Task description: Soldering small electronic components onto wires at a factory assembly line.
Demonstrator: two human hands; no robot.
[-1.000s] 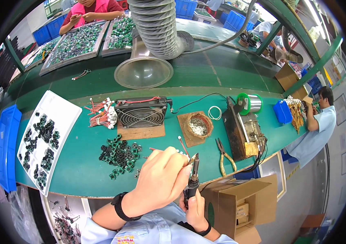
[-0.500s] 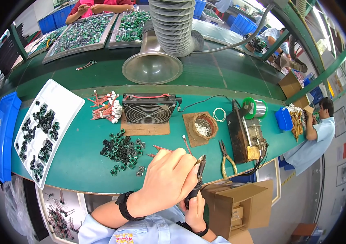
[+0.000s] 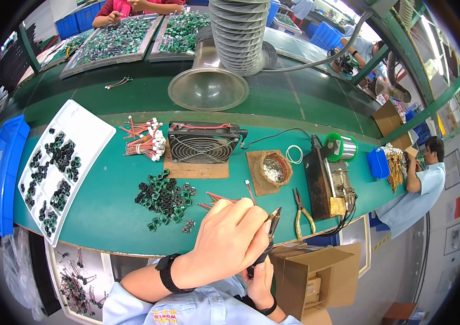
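Observation:
Both hands are closed on a black soldering iron [image 3: 264,254] in front of the table's near edge, its metal tip tilted up and to the right. My left hand [image 3: 230,238], with a black band at the wrist, wraps around its upper part. Below it, my right hand [image 3: 261,281] grips the lower end of the handle, partly hidden. Just beyond my left hand lie several red wires with white connectors [image 3: 219,198]. A heap of small green and black circuit-board parts [image 3: 162,199] sits on the green table to the left.
A white tray of black parts [image 3: 81,122], a bundle of red wires [image 3: 146,145], a fan [image 3: 200,143], a round pot [image 3: 275,168], a soldering station [image 3: 319,184], a solder spool [image 3: 343,148] and pliers [image 3: 303,214] are around. An exhaust hood [image 3: 208,89] hangs above. Cardboard box [image 3: 343,271] stands lower right.
The soldering iron's tip has swung slightly to the right, leaning more. Both hands keep their hold. The view has shifted slightly.

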